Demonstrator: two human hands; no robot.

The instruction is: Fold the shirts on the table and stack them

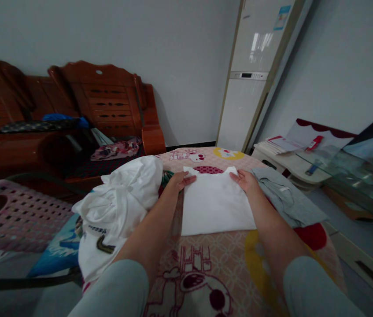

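A white garment, folded into a flat, roughly square shape, lies on the patterned pink cloth in front of me. My left hand pinches its far left corner between thumb and fingers. At the far right corner, my right hand grips the fabric the same way. The neckline curves between the two hands. Just left of my left forearm is a loose heap of white clothing with dark print. A grey garment lies flat to the right of my right hand.
Wooden seats stand at the back left, with a pink floral cloth on one. A pink woven basket is at the left. On the right are a glass-topped table and a white cabinet with papers. A tall white appliance stands behind.
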